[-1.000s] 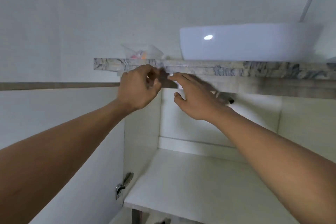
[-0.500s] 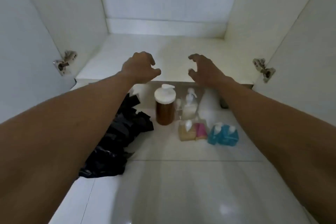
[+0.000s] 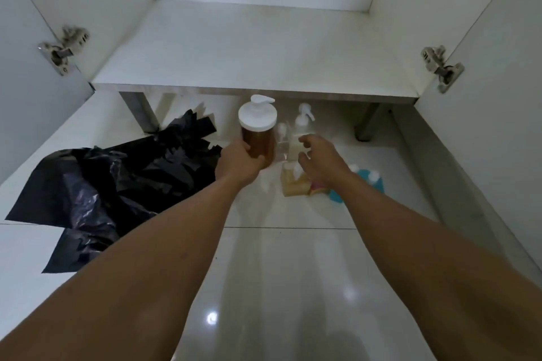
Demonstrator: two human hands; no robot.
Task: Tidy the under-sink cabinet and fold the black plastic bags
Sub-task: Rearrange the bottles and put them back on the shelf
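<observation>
White tiled floor point(image 3: 287, 272) in front of an open, bare white cabinet shelf point(image 3: 249, 47) is where we work. Our left hand point(image 3: 239, 163) is wrapped around the lower body of the tall amber pump bottle with white lid point(image 3: 258, 132), fingers closed on it, bottle upright with its base hidden behind the hand. Our right hand point(image 3: 321, 160) hangs loosely curled, fingers apart, at the small clear pump bottle with pale liquid point(image 3: 300, 133); we cannot tell if it touches yet. Just behind the right hand sit a squat beige pump bottle point(image 3: 293, 183), a pink item point(image 3: 318, 187) mostly hidden, and blue round bottles with white caps point(image 3: 368, 182). Left of the amber bottle, near it, lies the heap of crumpled black plastic bags point(image 3: 117, 182), unfolded, spread on the floor toward the left door.

Step in hand, we judge: putting bottles back onto the shelf; bags not yet started. Next move calls for a firm hold on the clear bottle, then lifting both upright over the shelf's front edge, clear of neighbouring bottles. Metal hinges point(image 3: 63, 48) flank the opening.
</observation>
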